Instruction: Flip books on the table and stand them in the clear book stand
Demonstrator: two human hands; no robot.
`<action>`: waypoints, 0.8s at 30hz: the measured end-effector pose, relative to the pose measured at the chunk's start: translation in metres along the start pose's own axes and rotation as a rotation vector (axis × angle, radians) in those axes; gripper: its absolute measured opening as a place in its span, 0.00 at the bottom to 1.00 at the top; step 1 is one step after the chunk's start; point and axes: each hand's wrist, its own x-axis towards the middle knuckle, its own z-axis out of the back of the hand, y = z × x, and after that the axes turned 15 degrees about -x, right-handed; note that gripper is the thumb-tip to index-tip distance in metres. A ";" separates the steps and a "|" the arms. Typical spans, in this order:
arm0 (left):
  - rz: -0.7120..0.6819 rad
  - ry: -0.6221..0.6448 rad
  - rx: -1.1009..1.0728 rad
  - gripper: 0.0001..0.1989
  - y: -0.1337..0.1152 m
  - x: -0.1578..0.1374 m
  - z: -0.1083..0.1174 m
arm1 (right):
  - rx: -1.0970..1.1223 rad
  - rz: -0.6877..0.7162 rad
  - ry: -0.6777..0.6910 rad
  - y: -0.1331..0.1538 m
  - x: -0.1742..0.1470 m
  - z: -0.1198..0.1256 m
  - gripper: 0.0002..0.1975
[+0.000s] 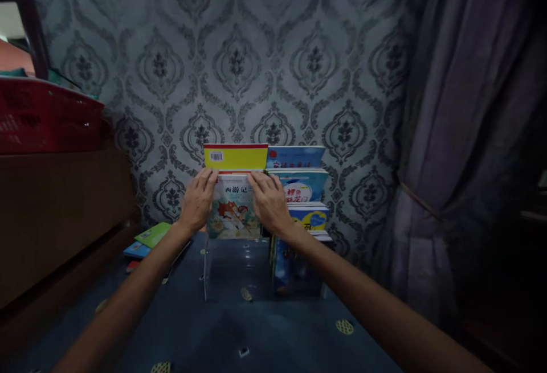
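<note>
Both hands are at a thin picture book [235, 208] with a pale cover, Chinese title and a figure in a red cape. My left hand [199, 197] is closed on its upper left edge, and my right hand [270, 199] on its upper right edge; the thumbs are mostly hidden. The book stands upright in the left column of a clear stepped rack [205, 273]. Behind it rises a yellow book [243, 158] with a red top edge and a barcode. Several books, among them a teal one [316, 185], fill the right column, partly covered by my right forearm.
The rack stands on a dark blue patterned cloth [205, 327]. More books, a green one [154, 234] on top, lie flat at the left. A red basket [47, 114] sits on a brown box [64, 213]. Patterned wallpaper is behind, and a curtain [448, 134] hangs at the right.
</note>
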 end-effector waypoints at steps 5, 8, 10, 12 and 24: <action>-0.037 -0.006 0.008 0.28 -0.001 0.003 -0.007 | -0.017 -0.037 -0.007 0.008 -0.003 -0.003 0.28; -0.030 -0.048 -0.001 0.28 -0.001 0.004 -0.012 | -0.009 -0.061 -0.022 0.009 -0.002 -0.005 0.27; -0.022 -0.065 0.005 0.28 -0.002 0.005 -0.014 | 0.000 -0.069 -0.033 0.010 -0.002 -0.008 0.27; -0.009 -0.059 0.013 0.28 -0.003 0.006 -0.013 | 0.015 -0.073 -0.034 0.011 -0.003 -0.010 0.27; 0.082 -0.041 -0.136 0.34 -0.002 -0.016 -0.010 | 0.415 -0.190 -0.071 -0.005 -0.022 0.018 0.28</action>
